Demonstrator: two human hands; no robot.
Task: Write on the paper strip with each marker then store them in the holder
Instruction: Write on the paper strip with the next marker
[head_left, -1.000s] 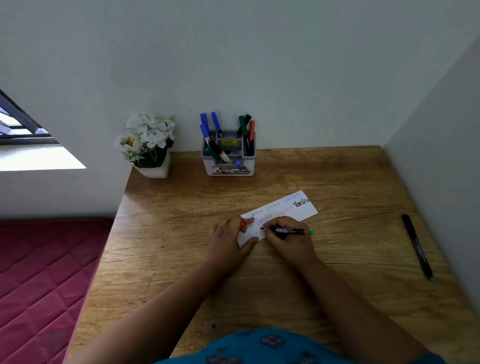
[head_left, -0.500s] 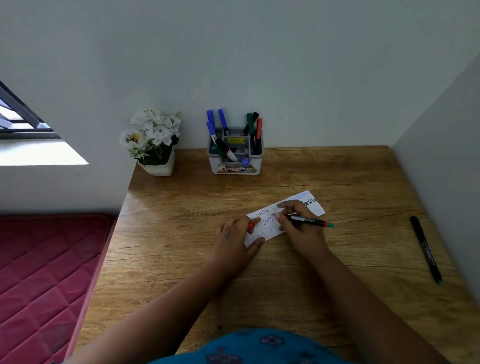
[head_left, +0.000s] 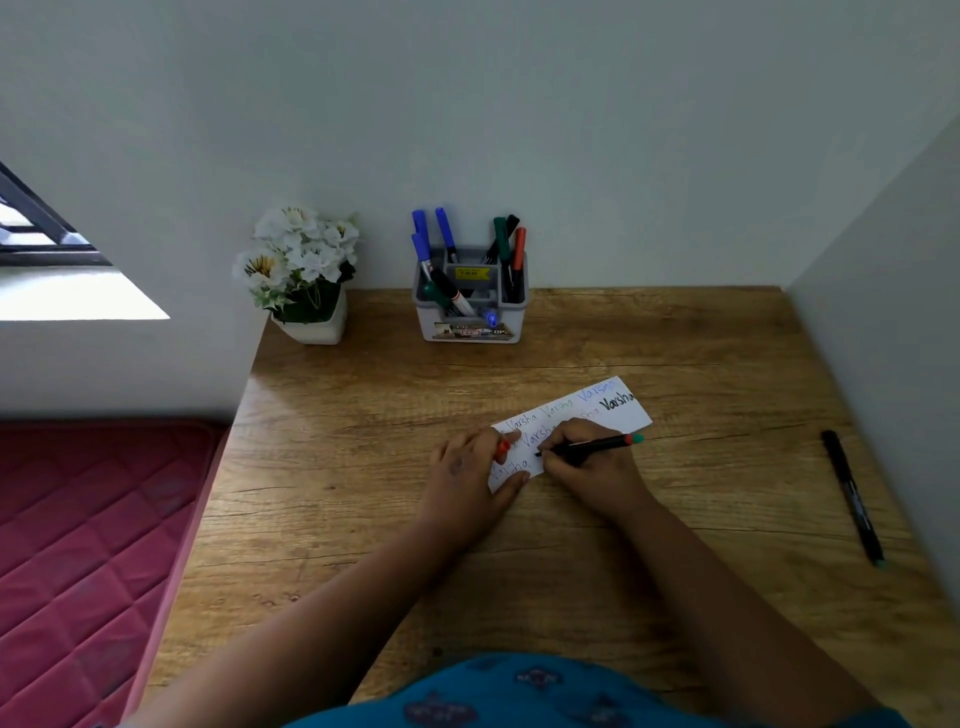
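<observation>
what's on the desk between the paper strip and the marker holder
Nothing: in the head view, only bare wooden desk lies between the paper strip and the marker holder.

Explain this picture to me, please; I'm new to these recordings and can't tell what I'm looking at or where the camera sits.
There is no machine here: a person works with bare hands, and a camera worn on their head looks down at a wooden desk. The right hand grips a black marker with its tip on a paper strip already bearing several written words. The left hand presses the strip flat and holds something small and red, likely a cap. At the back stand a grey holder with stored markers and a pot of white flowers. Another black marker lies loose at the right.
</observation>
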